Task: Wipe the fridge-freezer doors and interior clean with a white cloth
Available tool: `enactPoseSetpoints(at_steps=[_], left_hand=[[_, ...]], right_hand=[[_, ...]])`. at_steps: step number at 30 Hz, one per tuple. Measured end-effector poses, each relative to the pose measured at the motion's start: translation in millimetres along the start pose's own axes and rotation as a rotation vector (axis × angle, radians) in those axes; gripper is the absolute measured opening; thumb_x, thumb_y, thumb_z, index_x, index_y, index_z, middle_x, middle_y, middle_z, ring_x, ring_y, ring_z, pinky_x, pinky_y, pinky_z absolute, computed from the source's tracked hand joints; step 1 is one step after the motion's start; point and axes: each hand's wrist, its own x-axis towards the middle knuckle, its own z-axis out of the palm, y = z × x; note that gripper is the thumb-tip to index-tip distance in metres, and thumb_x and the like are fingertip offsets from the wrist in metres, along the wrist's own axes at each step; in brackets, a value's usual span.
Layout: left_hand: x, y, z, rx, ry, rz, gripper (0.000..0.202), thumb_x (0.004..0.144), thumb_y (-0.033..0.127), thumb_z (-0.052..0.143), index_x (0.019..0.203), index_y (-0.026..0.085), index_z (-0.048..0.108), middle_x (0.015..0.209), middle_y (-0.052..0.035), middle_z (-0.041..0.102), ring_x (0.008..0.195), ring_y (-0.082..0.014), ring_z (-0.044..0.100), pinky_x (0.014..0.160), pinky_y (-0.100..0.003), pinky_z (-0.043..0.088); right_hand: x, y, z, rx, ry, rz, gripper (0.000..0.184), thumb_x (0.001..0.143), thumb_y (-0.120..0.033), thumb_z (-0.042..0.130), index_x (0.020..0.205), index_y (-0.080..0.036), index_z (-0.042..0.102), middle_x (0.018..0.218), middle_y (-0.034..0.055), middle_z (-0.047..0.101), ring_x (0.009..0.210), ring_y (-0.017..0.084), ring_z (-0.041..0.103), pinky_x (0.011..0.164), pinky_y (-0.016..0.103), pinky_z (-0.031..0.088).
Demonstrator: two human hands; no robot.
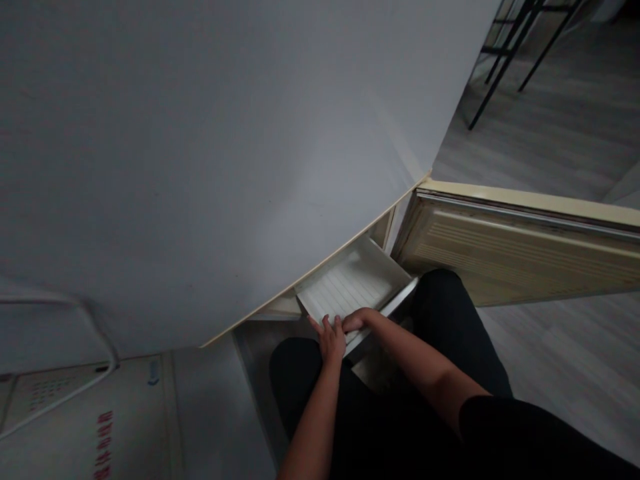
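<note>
A white ribbed drawer (350, 283) is pulled out from the bottom of a grey-topped fridge (200, 147). My left hand (331, 337) rests on the drawer's front edge with its fingers stretched forward. My right hand (357, 320) lies beside it on the same edge, fingers curled over the rim. Nothing shows inside the drawer. My knees in dark trousers (440, 300) are close under the drawer.
The fridge's door (525, 247) stands open to the right, ribbed on its inner side. A white appliance with a tube and red lettering (75, 407) is at the lower left. Black metal furniture legs (515, 47) stand on the grey wood floor at the far right.
</note>
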Motion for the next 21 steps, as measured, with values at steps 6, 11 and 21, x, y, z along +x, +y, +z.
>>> enactPoseSetpoints(at_steps=[6, 11, 21], left_hand=[[-3, 6, -2.6, 0.015, -0.025, -0.031, 0.060, 0.102, 0.056, 0.038, 0.143, 0.014, 0.052, 0.172, -0.0242, 0.006, 0.136, -0.0357, 0.057, 0.114, -0.045, 0.045], [-3, 8, -3.9, 0.045, -0.042, -0.055, 0.066, 0.100, 0.062, 0.038, 0.144, 0.015, 0.052, 0.173, -0.0222, 0.005, 0.133, -0.0356, 0.059, 0.113, -0.042, 0.045], [-4, 10, -2.8, 0.045, -0.044, -0.057, 0.066, 0.099, 0.062, 0.041, 0.143, 0.015, 0.054, 0.172, -0.0223, 0.013, 0.134, -0.0390, 0.058, 0.115, -0.045, 0.042]], right_hand=[[1, 18, -51, -0.180, -0.057, 0.162, 0.027, 0.084, -0.033, 0.076, 0.091, -0.007, 0.078, 0.088, 0.0106, 0.075, 0.084, 0.021, 0.070, 0.075, 0.027, 0.051], [-1, 33, -79, -0.266, 0.294, 0.218, 0.078, 0.085, -0.032, 0.075, 0.155, -0.016, 0.043, 0.153, 0.0210, 0.048, 0.132, 0.028, 0.056, 0.102, 0.030, 0.047], [29, 28, -27, -0.377, 0.267, 0.256, 0.054, 0.097, -0.022, 0.062, 0.147, -0.011, 0.046, 0.146, 0.0219, 0.050, 0.132, 0.033, 0.056, 0.106, 0.050, 0.050]])
